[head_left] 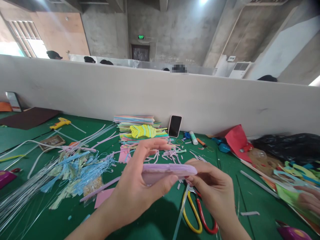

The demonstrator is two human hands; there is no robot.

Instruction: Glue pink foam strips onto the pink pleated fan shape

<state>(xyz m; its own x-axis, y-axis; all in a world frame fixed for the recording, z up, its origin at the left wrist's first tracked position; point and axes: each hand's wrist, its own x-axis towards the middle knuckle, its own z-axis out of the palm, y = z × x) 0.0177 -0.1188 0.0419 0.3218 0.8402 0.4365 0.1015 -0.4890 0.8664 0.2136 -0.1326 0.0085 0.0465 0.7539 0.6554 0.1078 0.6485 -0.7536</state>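
Held up over the table is a flat lilac piece (167, 170) with a thick rim, seen nearly edge-on. My left hand (140, 180) grips its left side, thumb below and fingers above. At its right end, the fingertips of my right hand (210, 183) are pinched together on the edge; what lies between them is partly hidden. A pale translucent strip (181, 210) runs down from near the right fingertips. Scissors (192, 213) with one yellow and one red handle lie on the table below, partly behind my right hand.
Bundled coloured strips (135, 119) and a phone (175, 126) stand near the white partition (150, 90). Blue tassels (77, 170), metal wires and a yellow glue gun (60, 123) lie left. Another person's hand (308, 198) is at right, near red paper (236, 141) and a black bag (290, 146).
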